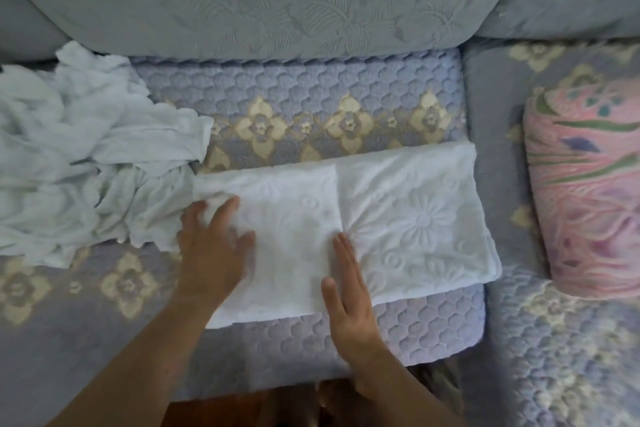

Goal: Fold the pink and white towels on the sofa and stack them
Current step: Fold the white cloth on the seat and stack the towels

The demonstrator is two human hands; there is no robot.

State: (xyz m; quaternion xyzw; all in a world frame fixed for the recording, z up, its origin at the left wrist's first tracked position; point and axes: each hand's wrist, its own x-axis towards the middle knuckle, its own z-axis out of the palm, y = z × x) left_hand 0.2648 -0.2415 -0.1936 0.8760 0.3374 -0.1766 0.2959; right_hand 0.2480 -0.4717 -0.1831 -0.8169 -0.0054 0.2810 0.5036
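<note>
**Fold in progress: white towel on the sofa seat**

The white embossed terry towel (381, 222) lies flat on the middle seat of the blue quilted sofa (301, 90), already doubled into a long rectangle with its left panel laid over toward the centre, where an edge runs across its width.

The left hand (214, 250) rests on the towel's left portion with fingers spread and slightly bent; motion blur at the fingertips makes it impossible to tell whether they pinch the cloth or only press it. The right hand (349, 291) lies flat, fingers straight and together, with its edge along the centre line of the towel. It holds nothing in a grip and appears to act as a crease guide.

Just left of the towel, touching its corner, sits a crumpled pale blue-white cloth heap (79, 163). On the right-hand seat, well apart, lies a folded pink cloth with green and purple pattern (588, 191), probably the pink towel.

Judged step: smoothing and setting the middle fold of the white towel. The next move likely calls for:

1. Keeping the right hand firm on the crease.
2. Lifting one end squarely over the other so the edges align.
3. Carrying the finished bundle to the pink one for stacking.
</note>
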